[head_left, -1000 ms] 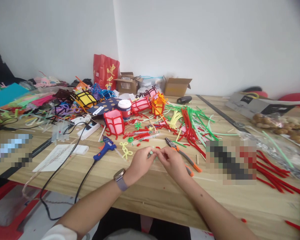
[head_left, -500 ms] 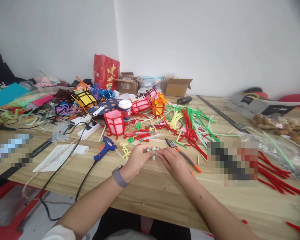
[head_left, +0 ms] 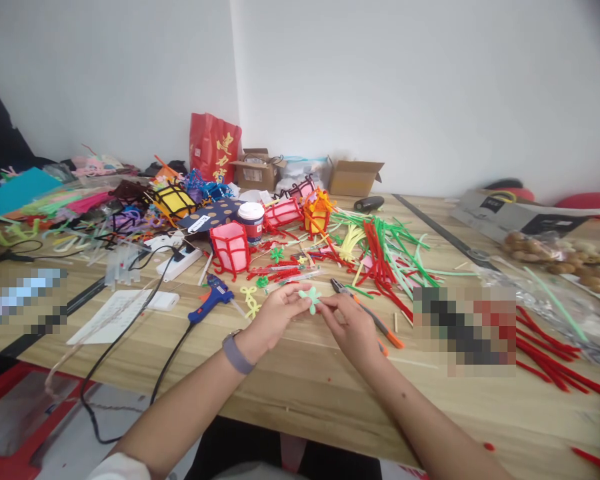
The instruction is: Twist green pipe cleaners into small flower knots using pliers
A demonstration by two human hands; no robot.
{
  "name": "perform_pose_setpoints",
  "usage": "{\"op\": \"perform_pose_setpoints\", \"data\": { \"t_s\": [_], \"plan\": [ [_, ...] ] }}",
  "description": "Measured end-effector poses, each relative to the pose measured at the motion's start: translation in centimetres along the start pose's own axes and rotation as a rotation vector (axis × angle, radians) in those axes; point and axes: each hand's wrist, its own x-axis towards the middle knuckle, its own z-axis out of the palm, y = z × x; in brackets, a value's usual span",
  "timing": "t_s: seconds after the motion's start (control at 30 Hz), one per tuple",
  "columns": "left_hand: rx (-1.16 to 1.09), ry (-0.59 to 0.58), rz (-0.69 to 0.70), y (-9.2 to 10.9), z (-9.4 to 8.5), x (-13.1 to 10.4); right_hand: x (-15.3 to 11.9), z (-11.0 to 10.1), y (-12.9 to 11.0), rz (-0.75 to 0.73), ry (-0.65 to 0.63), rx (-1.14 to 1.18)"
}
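Observation:
A small pale green pipe-cleaner flower (head_left: 310, 300) with rounded petals is held up over the near part of the table. My left hand (head_left: 281, 313) pinches it from the left between thumb and fingers. From the right, my right hand (head_left: 349, 325) has its fingertips closed at the flower's edge. Pliers with orange and grey handles (head_left: 380, 321) lie just behind my right hand, partly covered by it. A yellow looped pipe-cleaner piece (head_left: 250, 301) and a blue glue gun (head_left: 211, 298) lie left of my left hand.
Red-framed pink lanterns (head_left: 230, 248) and a paper cup (head_left: 251, 220) stand behind the hands. Bundles of green and red pipe cleaners (head_left: 380, 257) spread to the right. A power strip (head_left: 179, 263) and black cables lie left. Cardboard boxes (head_left: 356, 177) line the wall.
The flower has turned so its petals now face me and show more fully. Both hands stay close together at nearly the same place, fingers slightly shifted.

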Motion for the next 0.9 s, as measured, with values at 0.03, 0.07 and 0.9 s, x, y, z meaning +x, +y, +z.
{"op": "perform_pose_setpoints", "data": {
  "t_s": [0.03,0.07,0.9],
  "plan": [
    [-0.046,-0.01,-0.019,0.0,-0.1,0.1,0.1,0.0,0.1,0.008,0.017,0.015],
    [-0.071,-0.011,-0.034,-0.1,-0.1,0.1,0.1,-0.1,0.2,0.007,0.026,0.025],
    [0.099,-0.022,-0.087,0.0,0.1,-0.1,1.1,-0.5,-0.7,0.551,-0.111,0.366]
  ]
}}
